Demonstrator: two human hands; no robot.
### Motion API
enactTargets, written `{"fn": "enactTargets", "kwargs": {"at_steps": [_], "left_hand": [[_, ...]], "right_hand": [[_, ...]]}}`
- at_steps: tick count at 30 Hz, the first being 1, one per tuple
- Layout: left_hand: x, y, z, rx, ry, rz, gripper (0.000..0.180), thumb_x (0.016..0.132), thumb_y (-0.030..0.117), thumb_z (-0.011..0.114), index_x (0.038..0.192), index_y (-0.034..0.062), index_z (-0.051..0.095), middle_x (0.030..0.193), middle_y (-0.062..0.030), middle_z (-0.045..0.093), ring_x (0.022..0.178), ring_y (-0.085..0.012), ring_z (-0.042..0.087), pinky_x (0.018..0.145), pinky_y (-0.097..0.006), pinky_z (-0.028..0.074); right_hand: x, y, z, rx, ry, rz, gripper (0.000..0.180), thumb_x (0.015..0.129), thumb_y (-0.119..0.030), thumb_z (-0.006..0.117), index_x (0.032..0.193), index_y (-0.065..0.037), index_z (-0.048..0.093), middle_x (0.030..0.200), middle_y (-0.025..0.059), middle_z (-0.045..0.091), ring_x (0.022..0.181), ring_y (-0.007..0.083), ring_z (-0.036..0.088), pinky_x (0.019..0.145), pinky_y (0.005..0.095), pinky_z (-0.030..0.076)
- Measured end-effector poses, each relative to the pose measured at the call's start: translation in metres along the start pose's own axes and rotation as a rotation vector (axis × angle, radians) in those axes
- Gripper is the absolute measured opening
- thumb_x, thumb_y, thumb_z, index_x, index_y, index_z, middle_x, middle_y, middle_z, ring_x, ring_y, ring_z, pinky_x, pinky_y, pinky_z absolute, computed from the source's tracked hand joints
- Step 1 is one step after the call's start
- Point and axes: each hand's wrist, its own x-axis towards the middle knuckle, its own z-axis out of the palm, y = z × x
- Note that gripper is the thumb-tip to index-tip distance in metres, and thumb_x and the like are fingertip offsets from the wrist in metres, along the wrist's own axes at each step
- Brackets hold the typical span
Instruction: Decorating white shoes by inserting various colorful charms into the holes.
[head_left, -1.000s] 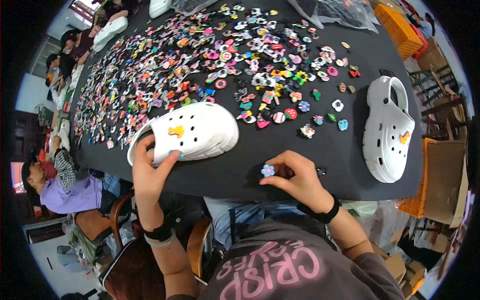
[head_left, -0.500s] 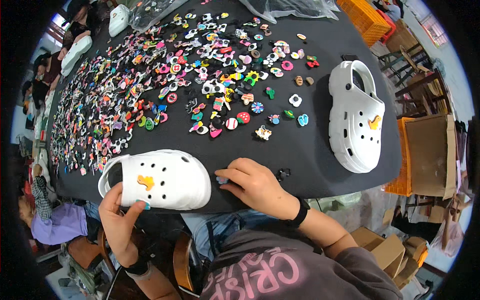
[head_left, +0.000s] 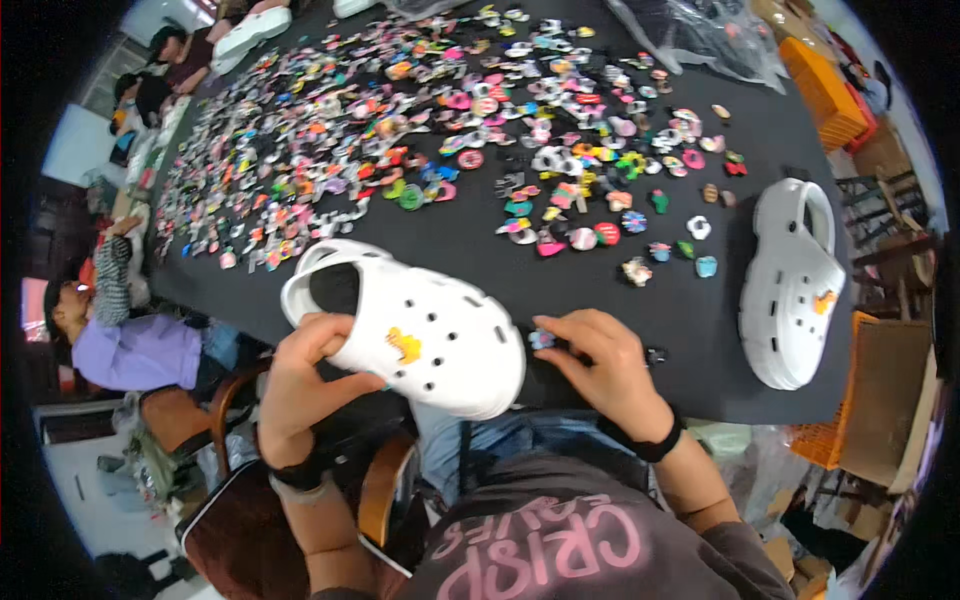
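Observation:
A white foam clog point(head_left: 465, 335) with round holes and a yellow dinosaur charm point(head_left: 403, 346) is tilted at the table's near edge. My left hand point(head_left: 318, 375) grips it by the heel-side opening, thumb against the upper. Just right of its toe, my right hand point(head_left: 600, 360) pinches a small blue flower-shaped shoe charm point(head_left: 541, 339) between thumb and fingers. The matching white clog point(head_left: 790, 290) stands at the right of the table with its own yellow dinosaur charm point(head_left: 824, 302). A small black piece point(head_left: 655, 356) lies beside my right hand.
Colourful shoe charms point(head_left: 330, 130) cover much of the black table point(head_left: 450, 255). A clear plastic bag point(head_left: 690, 40) lies at the far edge. Orange crates point(head_left: 820, 95) and a cardboard box point(head_left: 885, 385) stand at the right. A person in purple point(head_left: 140, 350) sits at the left.
My left hand has lifted and tilted the near clog, turning its toe nearer me. The flower charm stays pinched in my right hand. The whole view has shifted.

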Motion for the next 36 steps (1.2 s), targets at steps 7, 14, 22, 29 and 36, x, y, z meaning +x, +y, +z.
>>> {"fn": "enactTargets", "kwargs": {"at_steps": [7,14,22,29,36], "left_hand": [[-0.005,-0.009,-0.002,-0.131,-0.014,-0.062,0.049,0.059,0.009,0.087,0.102,-0.0013,0.066,0.097,-0.0065,0.067,0.092,-0.0194,0.056,0.083,-0.031,0.044],[-0.009,-0.008,0.007,-0.149,0.031,-0.070,0.050,0.061,0.013,0.087,0.103,-0.0010,0.064,0.097,-0.0060,0.066,0.093,-0.0203,0.054,0.084,-0.031,0.042],[-0.004,-0.003,0.011,-0.127,0.065,-0.037,0.050,0.057,0.011,0.084,0.102,0.0009,0.064,0.090,-0.0049,0.060,0.087,-0.0192,0.051,0.080,-0.030,0.039],[-0.008,-0.009,0.013,-0.225,0.091,-0.110,0.052,0.060,0.021,0.084,0.100,-0.0019,0.062,0.084,-0.0030,0.059,0.083,-0.0171,0.047,0.078,-0.029,0.037],[-0.011,-0.013,0.009,-0.285,0.022,-0.189,0.051,0.064,0.022,0.084,0.102,-0.0025,0.060,0.091,-0.0020,0.053,0.087,-0.0125,0.048,0.079,-0.025,0.038]], "right_hand": [[0.000,0.000,0.003,0.102,0.017,0.014,0.031,0.070,-0.014,0.082,0.097,-0.005,0.068,0.079,0.0062,0.060,0.066,0.0204,0.055,0.060,0.0317,0.045],[-0.004,0.007,-0.005,-0.024,0.117,-0.063,0.035,0.060,-0.027,0.089,0.083,-0.008,0.069,0.069,-0.0013,0.059,0.062,0.0146,0.052,0.069,0.0300,0.035],[-0.001,0.008,-0.008,-0.021,0.099,-0.056,0.027,0.068,-0.030,0.084,0.077,-0.010,0.067,0.068,-0.0004,0.058,0.066,0.0171,0.055,0.073,0.0331,0.034],[0.002,0.007,-0.007,0.024,0.117,-0.062,0.025,0.070,-0.026,0.084,0.083,-0.010,0.070,0.074,-0.0011,0.063,0.069,0.0141,0.057,0.072,0.0305,0.033],[-0.001,0.011,-0.004,0.053,0.131,-0.080,0.026,0.070,-0.027,0.084,0.084,-0.010,0.070,0.071,-0.0025,0.062,0.068,0.0134,0.057,0.074,0.0305,0.035]]}}
